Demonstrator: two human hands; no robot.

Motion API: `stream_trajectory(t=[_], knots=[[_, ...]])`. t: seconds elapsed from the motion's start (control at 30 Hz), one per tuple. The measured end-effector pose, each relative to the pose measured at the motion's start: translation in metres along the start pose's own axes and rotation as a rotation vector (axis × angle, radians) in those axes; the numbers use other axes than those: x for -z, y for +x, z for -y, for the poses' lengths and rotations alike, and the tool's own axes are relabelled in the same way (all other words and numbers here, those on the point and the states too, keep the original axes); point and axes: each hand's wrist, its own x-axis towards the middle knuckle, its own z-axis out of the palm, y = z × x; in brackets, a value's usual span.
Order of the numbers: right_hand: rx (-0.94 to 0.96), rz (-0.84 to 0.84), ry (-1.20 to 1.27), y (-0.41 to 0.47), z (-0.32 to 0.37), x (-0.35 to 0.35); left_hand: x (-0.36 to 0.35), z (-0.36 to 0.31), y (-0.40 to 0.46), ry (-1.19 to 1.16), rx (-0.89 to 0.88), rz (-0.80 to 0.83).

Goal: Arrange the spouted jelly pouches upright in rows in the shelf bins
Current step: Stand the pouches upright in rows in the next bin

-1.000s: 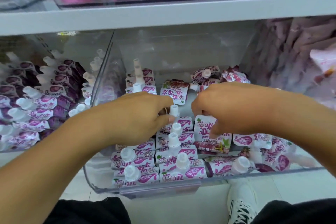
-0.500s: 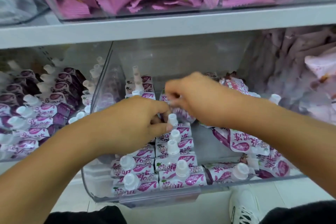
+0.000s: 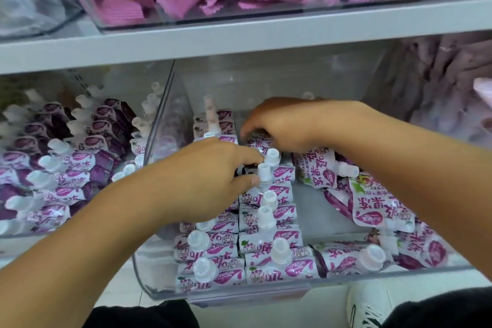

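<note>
In the clear middle bin [image 3: 165, 287], left hand [image 3: 202, 181] pinches a capped spout in the second upright row, right hand [image 3: 287, 125] closes on a pouch [image 3: 259, 142] behind; pouches look soft, light, slick-filmed, so the stiff spout seems the surest hold.

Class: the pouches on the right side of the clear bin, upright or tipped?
Tipped. The loose pouches lie flat, fronts showing, spouts sideways.

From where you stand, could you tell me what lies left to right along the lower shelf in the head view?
Left bin of dark purple pouches → clear divider wall → two upright pouch rows → loose tumbled pouches → pale pink packets.
</note>
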Motion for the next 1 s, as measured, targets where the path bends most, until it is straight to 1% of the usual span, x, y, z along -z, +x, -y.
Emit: stream_trajectory(t=[0.07,0.1,0.13,0.2,0.23,0.33,0.4,0.43,0.5,0.53,0.6,0.7,0.73,0.8,0.93,1.0], knots=[[-0.009,0.126,-0.07,0.006,0.005,-0.004,0.001,0.0,0.001,0.035,-0.025,0.006],[-0.019,0.147,-0.105,0.009,0.005,-0.008,0.001,0.001,0.002,0.032,-0.026,0.011],[-0.023,0.133,-0.134,0.012,0.004,-0.011,0.001,0.002,0.002,0.01,-0.024,0.019],[-0.061,0.069,-0.157,0.016,0.008,-0.016,0.001,0.004,0.002,-0.08,-0.025,0.027],[-0.077,0.011,-0.187,0.017,0.009,-0.017,0.0,0.004,0.002,-0.114,-0.034,0.027],[-0.058,-0.186,-0.358,0.014,0.01,-0.004,-0.003,0.005,0.003,-0.087,-0.055,0.011],[-0.092,-0.308,-0.317,0.008,0.004,0.006,-0.005,0.004,0.004,-0.068,-0.06,-0.013],[-0.119,-0.33,-0.233,0.005,0.001,0.008,-0.005,0.002,0.004,-0.068,-0.057,-0.022],[-0.149,-0.329,-0.004,0.002,-0.005,0.008,-0.005,0.0,0.003,-0.069,-0.052,-0.021],[-0.144,-0.315,0.051,0.002,-0.006,0.008,-0.004,-0.001,0.003,-0.072,-0.051,-0.02],[-0.113,-0.271,0.065,0.004,-0.006,0.005,-0.003,-0.003,0.002,-0.077,-0.052,-0.031],[-0.078,-0.168,0.002,0.002,0.0,0.003,-0.003,-0.007,0.003,-0.063,-0.046,-0.098],[-0.083,-0.11,-0.014,0.001,0.001,0.001,-0.003,-0.008,0.004,-0.055,-0.04,-0.125],[-0.104,-0.048,-0.035,0.0,0.001,-0.001,-0.001,-0.007,0.004,-0.023,-0.019,-0.169],[-0.143,-0.168,-0.064,0.006,-0.001,-0.003,0.0,0.0,0.005,-0.019,0.0,-0.186],[-0.194,-0.24,-0.001,0.006,-0.006,0.0,-0.001,0.003,0.005,-0.058,0.029,-0.176]])
